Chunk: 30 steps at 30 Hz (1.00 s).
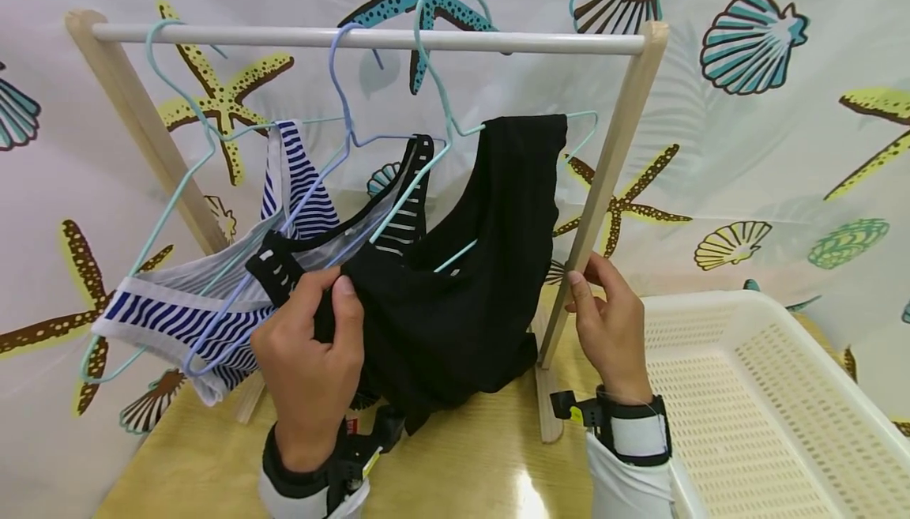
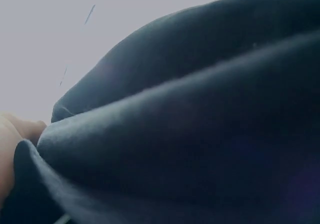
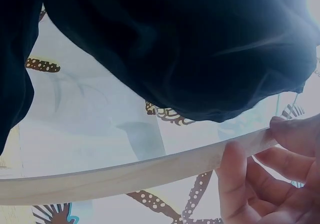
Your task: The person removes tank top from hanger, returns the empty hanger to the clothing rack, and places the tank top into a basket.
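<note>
Each wrist carries a wristband: a left wristband (image 1: 295,481) and a right wristband (image 1: 640,435). The left hand (image 1: 313,345) pinches the edge of the black garment (image 1: 462,314) between thumb and forefinger. In the left wrist view, dark cloth fills most of the field, with part of a finger at its left edge.

The right hand (image 1: 607,321) grips the wooden right post (image 1: 600,179) between thumb and fingertips. The white basket (image 1: 711,298), with perforated walls, sits just beside the right hand, on its outer side. The wooden table (image 1: 455,483) lies beneath.

The black garment is on the teal front hanger (image 1: 410,190): one shoulder lies over the hanger's right arm, and the lower bar shows in the neck opening. The hook rises above the rail (image 1: 533,41); whether it bears on the rail cannot be determined.

Behind, to the left, a violet hanger (image 1: 347,128) carries a black-trimmed garment (image 1: 320,241). Farther left, a second teal hanger (image 1: 188,175) carries a blue-and-white striped garment (image 1: 178,321). Both hooks engage the rail, which spans from the left post (image 1: 152,132) to the right post. The backdrop is a pale curtain (image 1: 768,148) printed with starfish and shells.
</note>
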{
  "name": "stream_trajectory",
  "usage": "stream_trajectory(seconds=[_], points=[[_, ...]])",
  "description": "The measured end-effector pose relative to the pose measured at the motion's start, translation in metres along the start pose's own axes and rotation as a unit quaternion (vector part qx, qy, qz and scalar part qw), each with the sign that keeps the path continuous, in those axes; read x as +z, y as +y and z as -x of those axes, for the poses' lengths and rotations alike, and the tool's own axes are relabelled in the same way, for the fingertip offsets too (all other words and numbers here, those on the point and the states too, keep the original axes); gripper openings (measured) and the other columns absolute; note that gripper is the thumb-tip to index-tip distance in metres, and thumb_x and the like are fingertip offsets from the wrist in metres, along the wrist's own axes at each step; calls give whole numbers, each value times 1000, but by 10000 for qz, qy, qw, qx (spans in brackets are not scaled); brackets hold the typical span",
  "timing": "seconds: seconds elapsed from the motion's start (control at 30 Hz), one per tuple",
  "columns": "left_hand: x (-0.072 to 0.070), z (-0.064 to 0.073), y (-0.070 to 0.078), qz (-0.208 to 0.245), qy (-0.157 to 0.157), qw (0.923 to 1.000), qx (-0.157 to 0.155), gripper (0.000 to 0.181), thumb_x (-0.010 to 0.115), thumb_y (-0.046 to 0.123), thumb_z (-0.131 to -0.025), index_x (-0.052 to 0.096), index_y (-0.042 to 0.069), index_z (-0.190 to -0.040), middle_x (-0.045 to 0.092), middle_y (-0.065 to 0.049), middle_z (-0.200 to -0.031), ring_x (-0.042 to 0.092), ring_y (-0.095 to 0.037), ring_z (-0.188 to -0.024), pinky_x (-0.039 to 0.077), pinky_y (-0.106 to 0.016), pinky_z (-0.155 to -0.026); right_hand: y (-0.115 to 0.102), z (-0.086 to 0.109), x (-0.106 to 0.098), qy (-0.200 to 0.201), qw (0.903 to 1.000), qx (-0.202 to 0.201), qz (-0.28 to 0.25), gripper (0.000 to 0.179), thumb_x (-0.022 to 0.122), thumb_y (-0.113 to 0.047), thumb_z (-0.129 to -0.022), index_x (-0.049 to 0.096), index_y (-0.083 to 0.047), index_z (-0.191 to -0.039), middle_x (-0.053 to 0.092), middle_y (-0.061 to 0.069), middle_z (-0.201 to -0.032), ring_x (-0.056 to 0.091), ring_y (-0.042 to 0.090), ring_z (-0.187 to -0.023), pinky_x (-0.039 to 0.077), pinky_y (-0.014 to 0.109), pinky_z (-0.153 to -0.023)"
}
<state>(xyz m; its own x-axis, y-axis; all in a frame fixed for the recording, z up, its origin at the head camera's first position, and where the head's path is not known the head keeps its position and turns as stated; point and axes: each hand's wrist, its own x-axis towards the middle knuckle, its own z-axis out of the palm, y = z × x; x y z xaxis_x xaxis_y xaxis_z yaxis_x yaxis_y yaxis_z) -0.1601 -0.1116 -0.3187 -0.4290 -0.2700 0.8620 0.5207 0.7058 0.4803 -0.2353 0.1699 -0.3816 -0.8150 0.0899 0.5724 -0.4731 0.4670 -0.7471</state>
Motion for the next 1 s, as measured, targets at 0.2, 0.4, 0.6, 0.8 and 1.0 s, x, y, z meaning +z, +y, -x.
stream_trajectory(seconds=[0.2,0.4,0.6,0.8,1.0], points=[[-2,-7,2,123,138,9998,39,19,58,11,-91,70,-4,-88,72,-14,-82,63,-22,-59,47,-20,-62,-3,-9,-2,64,10000,-65,5,29,56,-13,-98,59,-1,-125,64,16,-108,66,31,-87,51,15,-63],[-13,-3,-2,-81,160,9998,-51,17,59,9,-88,69,-4,-86,69,-15,-71,56,-20,-50,43,-18,-51,-1,-1,-3,20,9997,169,165,30,57,-14,-98,58,-1,-125,64,16,-110,67,30,-86,51,15,-63],[-28,-1,-9,-206,397,9988,-213,17,58,9,-84,66,-4,-76,59,-12,-60,42,-10,-46,29,-17,-42,0,4,-3,-7,9998,169,83,32,57,-13,-98,57,-1,-127,63,17,-112,67,32,-93,52,16,-63],[-44,1,-13,-417,627,9960,-485,19,57,9,-81,60,-4,-67,52,-10,-54,33,2,-47,20,-15,-44,1,3,-4,-113,9997,226,-31,33,58,-11,-97,57,-2,-129,63,16,-112,65,29,-100,52,17,-65],[-52,-2,-17,-366,689,9954,-562,22,54,9,-79,53,-5,-61,37,-3,-50,26,3,-46,14,-18,-45,1,1,-8,-72,9998,145,-95,32,59,-11,-96,58,-3,-127,64,14,-111,64,24,-101,53,19,-65]])
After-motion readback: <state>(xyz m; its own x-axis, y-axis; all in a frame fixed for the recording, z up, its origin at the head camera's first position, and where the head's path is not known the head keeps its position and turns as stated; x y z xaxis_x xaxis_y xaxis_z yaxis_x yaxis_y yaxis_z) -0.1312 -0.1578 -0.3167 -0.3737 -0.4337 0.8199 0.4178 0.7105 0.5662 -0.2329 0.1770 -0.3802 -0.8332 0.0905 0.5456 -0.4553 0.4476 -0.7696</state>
